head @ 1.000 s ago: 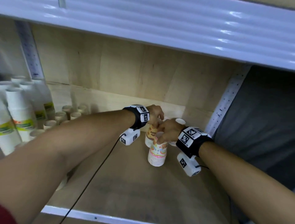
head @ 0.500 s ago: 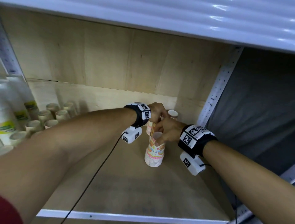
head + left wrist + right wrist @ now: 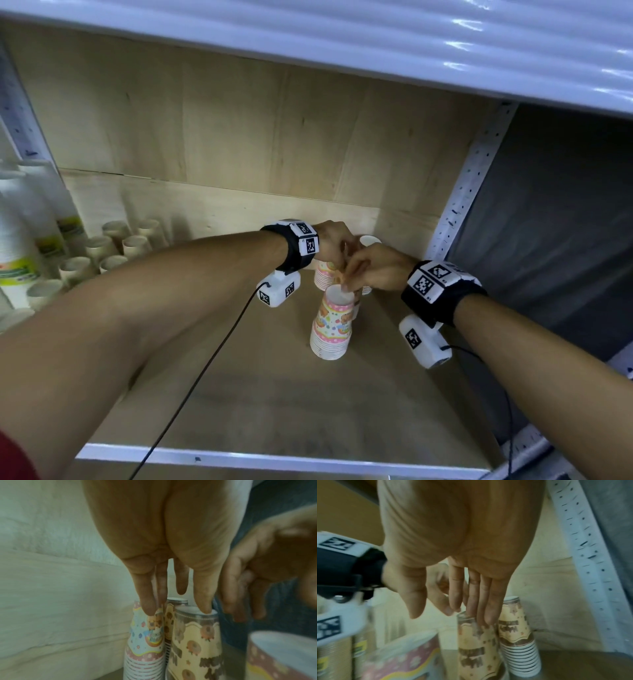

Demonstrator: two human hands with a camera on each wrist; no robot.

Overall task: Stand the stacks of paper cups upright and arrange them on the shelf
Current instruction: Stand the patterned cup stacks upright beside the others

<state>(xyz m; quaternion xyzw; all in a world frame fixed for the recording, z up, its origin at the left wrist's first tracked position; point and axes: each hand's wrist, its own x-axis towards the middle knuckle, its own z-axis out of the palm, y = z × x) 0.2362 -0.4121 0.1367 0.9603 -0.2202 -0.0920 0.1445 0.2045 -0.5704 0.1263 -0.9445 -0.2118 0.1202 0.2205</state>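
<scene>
Several upside-down cup stacks cluster at the back right of the wooden shelf. A pink patterned stack stands in front. My left hand reaches down from above with straight fingers. Its fingertips touch the top of a pink-and-blue stack, and its thumb rests on a yellow-brown stack. My right hand hangs beside it, straight fingers against that yellow-brown stack. A second yellow-brown stack stands to its right. Neither hand grips anything.
Tall white cup stacks with green labels and plain beige cups fill the shelf's left side. A perforated white upright bounds the right. A white upper shelf hangs overhead. A black cable trails from my left wrist.
The head view has swung to the right. Both hands stay over the same cup cluster, the right hand's fingers shifted slightly back from the front pink stack.
</scene>
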